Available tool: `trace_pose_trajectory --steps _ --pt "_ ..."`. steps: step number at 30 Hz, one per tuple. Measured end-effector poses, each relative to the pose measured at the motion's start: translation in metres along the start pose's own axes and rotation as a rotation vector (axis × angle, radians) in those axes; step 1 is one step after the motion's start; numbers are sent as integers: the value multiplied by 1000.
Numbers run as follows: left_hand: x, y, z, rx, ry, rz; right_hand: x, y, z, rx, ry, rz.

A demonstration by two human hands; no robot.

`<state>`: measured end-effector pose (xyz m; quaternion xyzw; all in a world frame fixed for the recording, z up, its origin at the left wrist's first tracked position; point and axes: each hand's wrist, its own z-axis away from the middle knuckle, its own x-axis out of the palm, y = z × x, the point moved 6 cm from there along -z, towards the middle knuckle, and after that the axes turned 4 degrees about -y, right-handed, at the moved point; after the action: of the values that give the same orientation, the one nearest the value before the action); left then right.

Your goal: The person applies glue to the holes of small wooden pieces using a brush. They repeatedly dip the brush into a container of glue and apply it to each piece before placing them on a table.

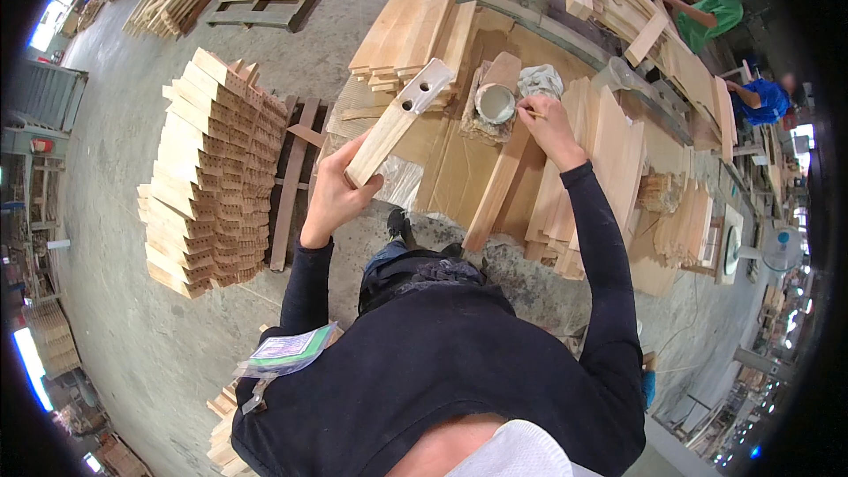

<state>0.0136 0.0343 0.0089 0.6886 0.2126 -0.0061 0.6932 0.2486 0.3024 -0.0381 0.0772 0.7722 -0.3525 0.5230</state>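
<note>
My left hand [338,187] is closed round the near end of a pale wooden bar [384,146]. The bar tilts up and away, and its far end has two dark holes and a whitish coating. Over the workbench, my right hand [553,130] pinches a thin stick [533,113], perhaps a brush handle. The stick's tip is at the rim of a round cup [495,104] of whitish paste; whether it has bristles is hidden. Under the cup lies a smeared wooden board [501,68]. A crumpled whitish rag or bag [541,81] sits just beyond my right hand.
Stacked planks [402,31] lie at the bench's far left, with long boards [609,150] on its right. A tall pile of drilled wooden pieces [208,177] stands on a pallet [296,177] at left. Two people, in green [720,13] and blue [767,100], are at far right.
</note>
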Motion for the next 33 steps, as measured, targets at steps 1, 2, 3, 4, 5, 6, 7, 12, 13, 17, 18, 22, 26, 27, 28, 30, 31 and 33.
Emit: trace_pose_trajectory --steps 1,2,3,4,5,6,7,12,13,17,18,22,26,27,28,30,31,33 --pt "-2 -3 1 -13 0 33 1 1 -1 -1 -19 6" --pt "-6 -6 1 -19 4 59 3 2 -3 -10 -31 12" --pt "-6 -10 2 3 22 74 4 3 -4 -18 -42 17" --pt "-6 -13 0 32 44 82 4 4 -3 -24 -54 56" --pt "-8 -14 -1 63 73 84 4 2 -4 -37 -63 93" --pt "-10 -16 -1 27 63 85 0 -3 -6 -34 -63 78" --pt "-11 -18 0 -11 57 88 -2 -8 -8 -32 -67 63" --pt "-10 -16 -8 -47 28 107 -31 -31 -8 47 -17 8" --pt "-7 -18 -8 -47 39 122 -40 -31 -4 92 43 -46" --pt "-4 -16 -15 -75 72 58 -80 -45 14 239 281 -423" --pt "-2 -19 -16 -21 79 96 -88 -53 19 247 358 -585" --pt "7 -10 -16 -95 -33 180 -106 -123 52 259 515 -1060" --pt "20 16 -19 23 -49 157 -90 -164 68 68 452 -1057" --pt "23 21 -19 22 -60 139 -85 -173 69 25 445 -1076" --pt "25 26 -20 24 -66 119 -81 -180 69 -24 437 -1095" --pt "30 30 -20 24 -70 106 -72 -185 71 -33 422 -1123" --pt "32 31 -20 24 -68 114 -68 -185 71 -39 413 -1137" --pt "34 33 -19 21 -60 120 -62 -185 73 -54 407 -1139"
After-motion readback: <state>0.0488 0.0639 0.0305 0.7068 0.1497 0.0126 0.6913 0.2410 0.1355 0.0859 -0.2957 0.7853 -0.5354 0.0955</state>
